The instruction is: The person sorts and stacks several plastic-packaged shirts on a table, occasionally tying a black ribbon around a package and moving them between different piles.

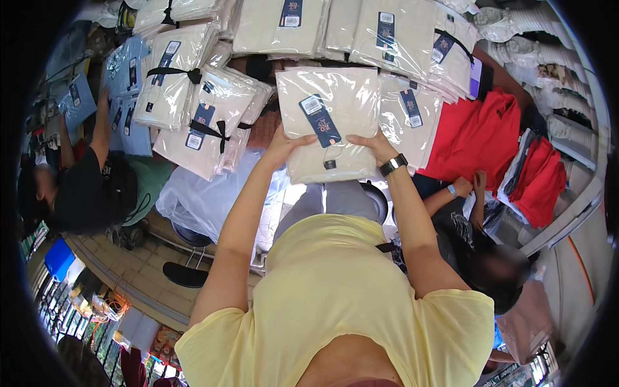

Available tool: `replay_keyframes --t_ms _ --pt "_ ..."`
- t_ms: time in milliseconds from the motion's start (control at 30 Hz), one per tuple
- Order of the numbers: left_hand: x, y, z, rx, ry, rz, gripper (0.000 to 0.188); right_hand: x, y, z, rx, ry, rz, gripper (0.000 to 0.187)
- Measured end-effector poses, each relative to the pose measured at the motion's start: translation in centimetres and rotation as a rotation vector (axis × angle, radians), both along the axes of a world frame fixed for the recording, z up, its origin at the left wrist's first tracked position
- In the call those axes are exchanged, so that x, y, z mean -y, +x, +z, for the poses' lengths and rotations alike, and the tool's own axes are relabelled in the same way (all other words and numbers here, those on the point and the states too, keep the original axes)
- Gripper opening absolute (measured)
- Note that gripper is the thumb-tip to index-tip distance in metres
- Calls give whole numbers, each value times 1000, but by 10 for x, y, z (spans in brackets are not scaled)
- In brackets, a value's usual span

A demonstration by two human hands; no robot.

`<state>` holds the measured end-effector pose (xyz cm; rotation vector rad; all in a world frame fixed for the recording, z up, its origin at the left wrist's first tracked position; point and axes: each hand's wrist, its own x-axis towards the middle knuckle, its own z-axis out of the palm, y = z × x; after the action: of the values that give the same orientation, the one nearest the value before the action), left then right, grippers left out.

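Between my two hands is a stack of folded cream garments (354, 106) in clear plastic bags, with a navy tag on the top one. My left hand (284, 147) grips the stack's near left corner, thumb lying on top. On the near right corner my right hand (378, 147) has the same hold, a watch on its wrist. Both hands' other fingers are hidden under the bags. The stack is held above my lap, at the near side of more bagged cream garments (412, 116).
Piles of bagged cream garments (274, 29) cover the table beyond, some tied with black ribbon (222, 132). Red garments (474, 138) lie to the right, beside a seated co-worker (461, 226). At left another co-worker (80, 193) reaches toward bagged light-blue garments (132, 119). A stool (185, 275) stands behind.
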<state>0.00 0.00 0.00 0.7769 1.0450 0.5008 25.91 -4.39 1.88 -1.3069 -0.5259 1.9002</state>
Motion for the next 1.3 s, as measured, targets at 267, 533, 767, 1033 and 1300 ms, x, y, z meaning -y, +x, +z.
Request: replay_keyframes --t_ms 267,533,767,1033,1300 --pt "14 -7 -14 201 -180 311 64 17 -27 5 317 171 -4 82" --pt "76 -91 -63 863 -538 261 57 35 -89 116 304 381 292 87" --pt "136 -135 -36 897 -426 482 57 10 -56 40 350 105 122 80" --pt "182 -175 -16 856 -361 580 56 -40 -43 -113 1211 -334 144 107" --pt "191 -185 -22 845 -328 623 56 -63 -19 -93 814 -332 144 104"
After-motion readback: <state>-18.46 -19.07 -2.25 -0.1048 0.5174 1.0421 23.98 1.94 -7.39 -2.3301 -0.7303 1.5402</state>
